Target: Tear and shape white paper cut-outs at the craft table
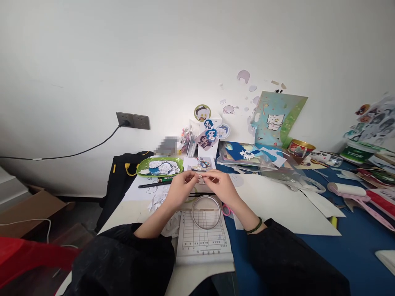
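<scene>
My left hand (181, 188) and my right hand (221, 186) meet over the middle of the desk, fingertips pinched together. Between them is a small whitish piece (200, 176), too small to name. Below the hands, a roll of clear tape (193, 218) lies flat on a pad of printed forms (202, 242). Scissors with a pink handle (226, 210) lie to the right of the tape, partly hidden. Just beyond my fingers is a round character picture (202, 163) on a white sheet. Crumpled white paper scraps (159, 199) lie beside my left wrist.
A green tray (143, 167) of paper cutouts and a black pen (154, 183) are at the left. White sheets (277, 201) cover the right, near a pink-handled lint roller (352, 190). A gold-rimmed tub (301, 149) and a plastic bag of paper pieces (240, 155) stand toward the wall.
</scene>
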The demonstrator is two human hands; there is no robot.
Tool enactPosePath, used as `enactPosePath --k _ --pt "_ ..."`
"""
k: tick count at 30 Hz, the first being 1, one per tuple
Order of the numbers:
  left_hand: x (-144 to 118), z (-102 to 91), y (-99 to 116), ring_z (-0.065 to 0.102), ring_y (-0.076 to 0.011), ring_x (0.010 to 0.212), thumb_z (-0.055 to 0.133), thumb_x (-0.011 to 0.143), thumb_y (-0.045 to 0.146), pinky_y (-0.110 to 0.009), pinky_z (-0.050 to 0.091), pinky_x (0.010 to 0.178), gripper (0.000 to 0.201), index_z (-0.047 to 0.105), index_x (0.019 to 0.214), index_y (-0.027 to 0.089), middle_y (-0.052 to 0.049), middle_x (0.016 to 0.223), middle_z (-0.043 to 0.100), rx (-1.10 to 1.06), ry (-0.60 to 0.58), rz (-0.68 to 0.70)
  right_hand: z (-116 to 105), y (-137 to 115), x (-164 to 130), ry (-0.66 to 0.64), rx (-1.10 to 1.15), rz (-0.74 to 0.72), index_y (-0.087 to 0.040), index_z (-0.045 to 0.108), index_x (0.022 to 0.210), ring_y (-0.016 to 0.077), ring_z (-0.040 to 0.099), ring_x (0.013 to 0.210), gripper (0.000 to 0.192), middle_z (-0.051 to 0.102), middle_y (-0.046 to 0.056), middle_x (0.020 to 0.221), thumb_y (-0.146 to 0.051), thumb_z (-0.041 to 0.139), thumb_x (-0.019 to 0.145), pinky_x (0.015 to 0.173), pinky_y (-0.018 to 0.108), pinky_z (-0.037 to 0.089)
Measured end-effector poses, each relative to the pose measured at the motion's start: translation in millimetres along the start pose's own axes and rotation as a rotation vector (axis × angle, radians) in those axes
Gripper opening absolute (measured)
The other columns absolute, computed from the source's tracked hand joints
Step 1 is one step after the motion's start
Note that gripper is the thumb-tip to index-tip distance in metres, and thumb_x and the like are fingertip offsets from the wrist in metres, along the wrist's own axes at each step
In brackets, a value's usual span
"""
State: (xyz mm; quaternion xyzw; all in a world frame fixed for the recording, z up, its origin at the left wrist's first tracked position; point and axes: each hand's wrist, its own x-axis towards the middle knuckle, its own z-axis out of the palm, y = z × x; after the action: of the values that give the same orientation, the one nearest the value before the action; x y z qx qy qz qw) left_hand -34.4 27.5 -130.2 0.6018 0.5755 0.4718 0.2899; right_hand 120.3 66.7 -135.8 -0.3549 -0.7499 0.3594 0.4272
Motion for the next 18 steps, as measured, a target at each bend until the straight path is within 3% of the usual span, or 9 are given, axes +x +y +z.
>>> enactPosePath --k 5,18 --pt "2.2 -0.7 -1.6 0.058 -0.0177 0.067 0.051 0.076 0.039 -0.027 0.043 0.065 0.023 0.060 0.072 0.019 -0.002 0.071 0.065 -0.011 0.020 -0.009 2.7 1.9 -1.6 -0.002 -0.182 -0.117 -0.025 0.074 0.096 0.0131 0.058 0.064 0.028 0.071 0.004 0.096 -0.015 0.054 0.080 0.061 0.026 0.045" --pt "1.8 2.1 -2.0 0.062 -0.0194 0.071 0.051 0.077 0.039 -0.028 0.045 0.067 0.025 0.064 0.074 0.017 -0.004 0.076 0.069 -0.039 -0.026 0.003 6.3 7.3 -2.9 0.065 -0.280 -0.219 -0.025 0.073 0.094 0.0115 0.055 0.057 0.019 0.068 0.004 0.092 -0.022 0.056 0.084 0.061 0.025 0.047"
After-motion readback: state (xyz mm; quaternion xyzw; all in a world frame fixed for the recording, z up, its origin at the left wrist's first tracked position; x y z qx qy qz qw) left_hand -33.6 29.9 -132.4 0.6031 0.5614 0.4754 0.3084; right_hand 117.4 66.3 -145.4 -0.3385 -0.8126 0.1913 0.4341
